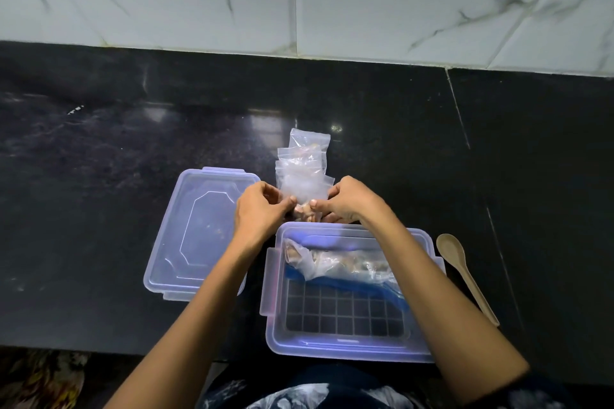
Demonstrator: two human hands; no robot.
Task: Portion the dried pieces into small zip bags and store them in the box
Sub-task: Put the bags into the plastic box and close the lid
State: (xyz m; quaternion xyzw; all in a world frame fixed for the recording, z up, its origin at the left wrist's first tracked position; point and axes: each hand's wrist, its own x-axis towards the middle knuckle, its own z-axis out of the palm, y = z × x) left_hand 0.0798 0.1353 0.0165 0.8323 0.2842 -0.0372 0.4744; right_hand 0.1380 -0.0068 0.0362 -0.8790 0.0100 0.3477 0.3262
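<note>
A small clear zip bag with pale dried pieces at its bottom stands on the black counter just behind the box. My left hand pinches its left edge and my right hand pinches its right edge. Behind it lie several more small zip bags, overlapping in a row. The translucent purple box sits open at the counter's front, holding a larger clear bag of dried pieces with a blue zip strip along its far side.
The box's lid lies upside down to the left of the box. A tan wooden spoon rests on the counter right of the box. A marble-tiled wall rises behind the black counter.
</note>
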